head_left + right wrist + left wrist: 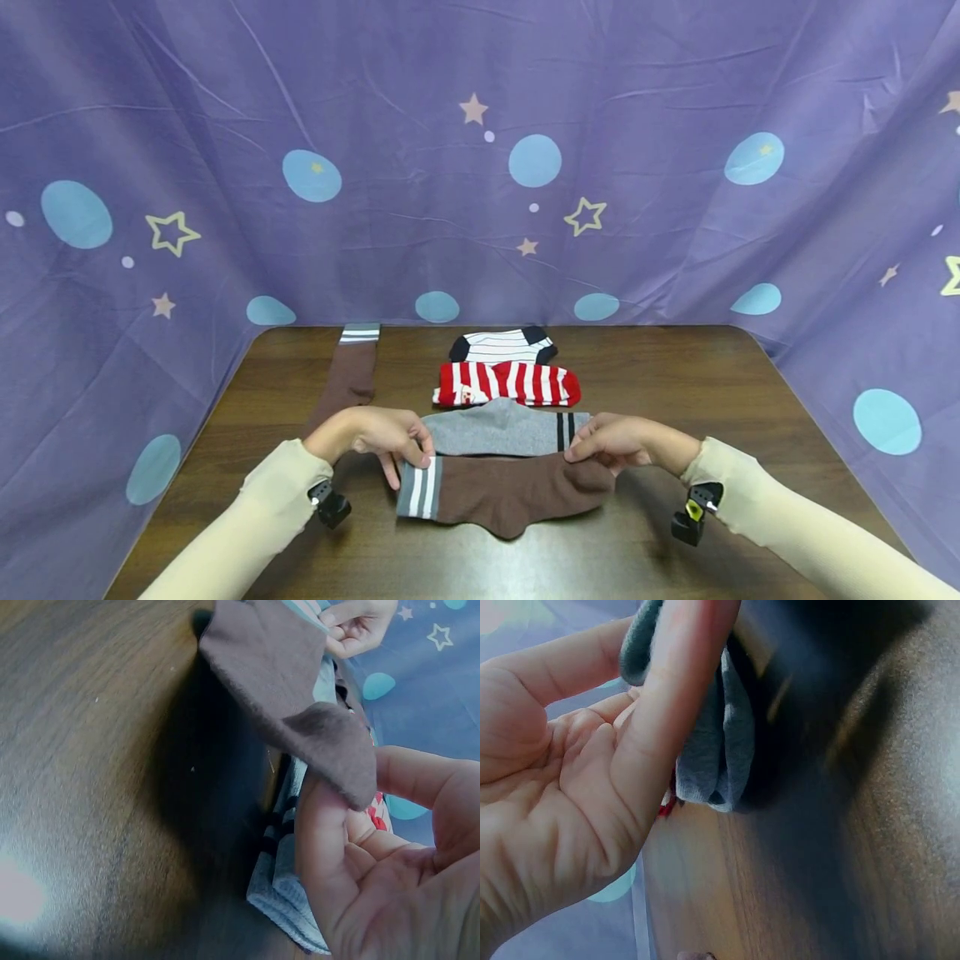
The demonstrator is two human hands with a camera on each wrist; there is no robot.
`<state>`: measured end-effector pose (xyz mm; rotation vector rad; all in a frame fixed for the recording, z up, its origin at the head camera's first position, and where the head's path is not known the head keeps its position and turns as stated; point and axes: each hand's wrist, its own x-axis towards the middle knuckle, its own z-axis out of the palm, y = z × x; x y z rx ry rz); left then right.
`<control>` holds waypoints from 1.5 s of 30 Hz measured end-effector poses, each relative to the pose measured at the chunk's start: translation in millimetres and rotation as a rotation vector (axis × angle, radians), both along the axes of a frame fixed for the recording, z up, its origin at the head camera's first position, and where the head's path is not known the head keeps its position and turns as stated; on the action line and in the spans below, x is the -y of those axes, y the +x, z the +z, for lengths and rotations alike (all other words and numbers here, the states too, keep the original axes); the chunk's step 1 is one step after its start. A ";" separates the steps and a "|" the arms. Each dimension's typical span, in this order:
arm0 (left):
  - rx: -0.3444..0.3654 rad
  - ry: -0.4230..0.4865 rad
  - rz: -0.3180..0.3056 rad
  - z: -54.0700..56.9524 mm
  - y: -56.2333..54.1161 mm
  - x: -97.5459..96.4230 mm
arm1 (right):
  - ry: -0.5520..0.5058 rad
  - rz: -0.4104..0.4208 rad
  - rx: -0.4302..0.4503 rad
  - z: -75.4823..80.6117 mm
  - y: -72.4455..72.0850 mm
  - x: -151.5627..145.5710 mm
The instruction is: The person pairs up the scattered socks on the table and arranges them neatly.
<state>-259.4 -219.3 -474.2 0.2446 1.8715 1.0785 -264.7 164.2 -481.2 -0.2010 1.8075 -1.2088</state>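
Note:
A brown sock [517, 496] with a grey, white-striped cuff is stretched sideways between my two hands, raised off the table. My left hand [384, 435] pinches the cuff by its upper edge; in the left wrist view the grey cuff [639, 645] shows between thumb and finger. At the other end, my right hand [621, 442] pinches the toe, which droops over the fingers in the right wrist view. Just behind lies a grey sock [495, 427] with black stripes, apparently doubled in the right wrist view. A second brown sock [351, 367] lies at left, partly hidden by my left hand.
Behind the grey sock lie a red-and-white striped sock [510, 383] and a white sock [498, 344] with dark ends, in a column. The wooden table [675, 375] meets a purple patterned cloth [637, 100] at its back and sides.

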 end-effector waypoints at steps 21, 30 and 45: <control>-0.066 -0.092 0.017 3.0 4.9 1.2 | 0.162 0.053 -0.317 1.4 3.7 3.9; -0.077 -0.108 0.031 -3.4 9.7 4.0 | 0.198 0.111 -0.351 5.6 1.9 -1.9; -0.086 -0.050 0.048 -11.6 10.7 17.1 | 0.178 0.106 -0.328 6.3 4.4 -3.7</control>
